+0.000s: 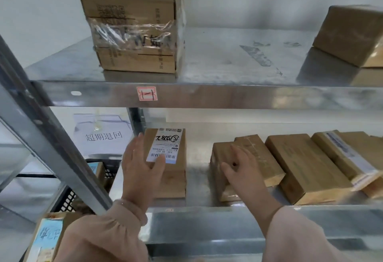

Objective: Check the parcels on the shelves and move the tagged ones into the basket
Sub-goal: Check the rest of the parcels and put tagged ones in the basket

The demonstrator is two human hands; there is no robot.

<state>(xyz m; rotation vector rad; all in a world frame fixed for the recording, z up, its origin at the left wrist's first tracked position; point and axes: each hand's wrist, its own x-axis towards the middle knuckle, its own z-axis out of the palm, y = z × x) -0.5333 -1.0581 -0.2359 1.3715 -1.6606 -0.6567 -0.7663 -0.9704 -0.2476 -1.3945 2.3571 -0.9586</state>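
Tagged parcel sits on the lower shelf under my left hand, fingers straight, right hand loose on a plain box, nothing gripped; basket near left holds some, more to check.

Bright, cool, even indoor light, with only a faint grey shadow on the back wall at 1 o'clock; the metal upper shelf shows hazy glare and mirror-like reflections, strongest from 12 to 3 o'clock. Whole frame soft: motion blur smears the box at 2 o'clock and the left hand and right hand near 6, while wide-angle distortion tilts the post at 9 and stretches the corners.
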